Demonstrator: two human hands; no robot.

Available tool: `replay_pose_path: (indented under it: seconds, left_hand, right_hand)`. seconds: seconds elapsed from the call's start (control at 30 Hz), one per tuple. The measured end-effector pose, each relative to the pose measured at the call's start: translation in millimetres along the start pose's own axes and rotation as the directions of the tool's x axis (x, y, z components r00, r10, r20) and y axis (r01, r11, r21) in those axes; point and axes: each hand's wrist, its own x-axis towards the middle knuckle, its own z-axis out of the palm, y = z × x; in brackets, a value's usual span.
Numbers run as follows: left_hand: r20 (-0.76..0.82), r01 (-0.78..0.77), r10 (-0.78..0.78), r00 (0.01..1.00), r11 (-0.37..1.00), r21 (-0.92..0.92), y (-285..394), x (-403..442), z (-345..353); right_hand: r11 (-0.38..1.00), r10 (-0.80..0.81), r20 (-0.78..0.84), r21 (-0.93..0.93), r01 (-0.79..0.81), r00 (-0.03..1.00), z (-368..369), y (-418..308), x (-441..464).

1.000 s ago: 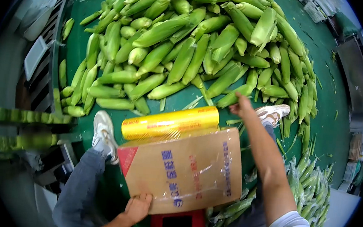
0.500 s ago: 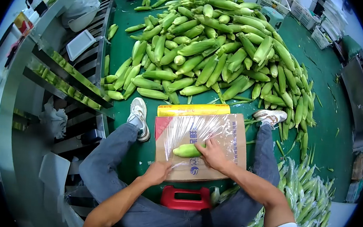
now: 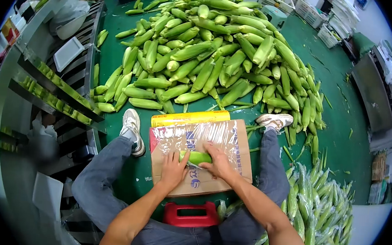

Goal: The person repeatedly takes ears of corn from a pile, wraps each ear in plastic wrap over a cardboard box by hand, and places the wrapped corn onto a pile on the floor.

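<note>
A husked green ear of corn (image 3: 196, 157) lies across a flat cardboard box (image 3: 221, 182) between my knees. Clear plastic film (image 3: 169, 141) covers the upper part of the cardboard. At the ear's left end my left hand (image 3: 173, 169) rests with its fingers stretched out, the thumb side touching the ear and film. My right hand (image 3: 219, 163) has its thumb and fingers bent round the right end. Along the far edge of the box lies a yellow film roll carton (image 3: 191, 119).
A large pile of corn (image 3: 219, 55) spreads over the green floor ahead. Film-wrapped corn (image 3: 317, 215) is heaped at my right. A red plastic handle (image 3: 191, 214) sticks out below the box. A metal slatted rack (image 3: 84, 44) stands on the left, white crates (image 3: 310, 14) at the back right.
My left hand has moved from the film's near left edge up to the ear's left end, its fingers now extended. My right hand has shifted to the right end. The whole view has turned slightly.
</note>
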Motion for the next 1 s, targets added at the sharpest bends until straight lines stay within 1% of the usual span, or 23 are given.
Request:
replay_pose_path:
  seconds: [0.03, 0.1, 0.13, 0.17, 0.23, 0.27, 0.3, 0.33, 0.37, 0.4, 0.47, 0.53, 0.57, 0.6, 0.63, 0.67, 0.73, 0.77, 0.8, 0.87, 0.93, 0.97, 1.0]
  left_hand:
    - [-0.009, -0.028, 0.028, 1.000, 0.998, 0.049, -1.6, 5.4, 7.1]
    - [0.004, -0.029, 0.028, 1.000, 0.997, 0.068, -5.9, 8.2, 21.9]
    - [0.000, -0.019, 0.019, 1.000, 0.997, 0.077, -6.3, 12.3, 25.7]
    - [-0.003, -0.012, 0.013, 1.000, 0.998, 0.060, -5.1, 14.9, 25.6]
    - [0.008, -0.022, 0.022, 1.000, 0.999, 0.032, -7.0, 16.3, 20.5]
    - [0.028, -0.025, 0.024, 0.999, 0.999, 0.025, -8.7, 17.6, 18.3]
    - [0.051, -0.020, 0.019, 0.999, 1.000, 0.017, -9.0, 16.4, 16.2]
    - [0.082, -0.014, 0.013, 0.997, 1.000, 0.010, -8.6, 10.9, 13.0]
    - [0.118, -0.017, 0.016, 0.993, 1.000, 0.008, -9.6, 8.2, 9.7]
    - [0.143, -0.016, 0.014, 0.990, 1.000, 0.009, -10.8, 9.1, 8.0]
    - [0.181, -0.022, 0.023, 0.983, 1.000, -0.008, -12.2, 10.6, 7.4]
    - [0.193, -0.019, 0.025, 0.981, 0.999, -0.035, -13.7, 12.1, 8.3]
    - [0.213, 0.002, 0.012, 0.977, 0.998, -0.067, -13.5, 12.2, 6.0]
    - [0.232, 0.027, -0.004, 0.973, 0.995, -0.096, -11.5, 12.7, 1.5]
    - [0.251, 0.047, -0.015, 0.968, 0.992, -0.120, -14.1, 14.0, -5.6]
    - [0.269, 0.072, -0.030, 0.963, 0.986, -0.150, -17.7, 13.7, -13.8]
    - [0.294, 0.146, -0.074, 0.953, 0.962, -0.230, -15.6, 10.1, -21.1]
    - [0.264, 0.133, -0.053, 0.963, 0.946, -0.296, -16.0, 3.0, -19.1]
    - [0.308, 0.143, -0.047, 0.950, 0.943, -0.299, -10.3, -7.4, -18.1]
    - [0.392, 0.160, -0.031, 0.920, 0.940, -0.301, 7.2, -28.9, -21.7]
    - [0.551, 0.231, -0.029, 0.834, 0.925, -0.301, 29.3, -47.9, -46.0]
    - [0.583, 0.249, -0.005, 0.813, 0.907, -0.340, 29.1, -54.1, -47.3]
    - [0.660, 0.274, -0.042, 0.750, 0.928, -0.252, 25.0, -51.3, -44.1]
  right_hand:
    - [0.994, 0.059, -0.103, 0.101, -0.048, 0.993, 4.9, 6.2, -5.5]
    - [0.991, 0.084, -0.280, -0.076, -0.109, 0.956, -19.0, -10.7, -35.8]
    - [0.976, 0.070, -0.360, -0.167, -0.138, 0.930, -32.1, -14.3, -49.1]
    - [0.927, 0.051, -0.304, -0.340, -0.158, 0.951, -32.8, -10.4, -68.3]
    - [0.884, 0.103, -0.137, -0.442, -0.154, 0.985, -13.6, 47.6, -105.8]
    - [0.920, 0.219, -0.224, -0.276, -0.277, 0.950, -19.0, 52.7, -105.7]
    - [0.920, 0.342, -0.280, -0.095, -0.380, 0.897, -26.1, 56.2, -101.1]
    - [0.879, 0.472, -0.305, 0.096, -0.467, 0.827, -30.9, 58.1, -98.9]
    - [0.865, 0.500, -0.327, 0.222, -0.449, 0.802, -44.1, 52.9, -91.1]
    - [0.766, 0.625, -0.227, 0.365, -0.530, 0.747, -53.8, 46.1, -80.2]
    - [0.617, 0.684, -0.117, 0.621, -0.484, 0.720, -54.0, 39.8, -41.5]
    - [0.546, 0.677, -0.114, 0.740, -0.392, 0.728, -35.6, 24.7, 10.3]
    - [0.749, 0.602, -0.191, 0.473, -0.465, 0.775, -10.7, 30.6, 25.1]
    - [0.864, 0.503, -0.234, 0.150, -0.480, 0.832, 5.9, 34.0, 37.6]
    - [0.925, 0.376, -0.232, 0.040, -0.378, 0.897, 19.1, 35.1, 30.8]
    - [0.936, 0.351, -0.183, 0.105, -0.337, 0.918, 23.3, 26.5, 21.5]
    - [0.943, 0.279, -0.074, 0.210, -0.259, 0.957, 6.6, 2.3, -12.3]
    - [0.986, 0.149, -0.039, 0.088, -0.145, 0.988, -6.7, -11.3, -32.5]
    - [0.999, 0.025, 0.011, -0.027, -0.024, 1.000, -16.2, -21.3, -54.1]
    - [0.997, -0.052, 0.053, -0.057, 0.055, 0.997, -15.6, -20.8, -88.3]
    - [0.999, -0.030, 0.222, -0.030, 0.038, 0.975, -24.8, -16.1, -104.8]
    - [1.000, -0.022, 0.306, -0.012, 0.027, 0.952, -25.0, -14.4, -107.6]
    - [0.998, -0.037, 0.304, -0.039, 0.051, 0.952, -22.1, -10.5, -103.2]
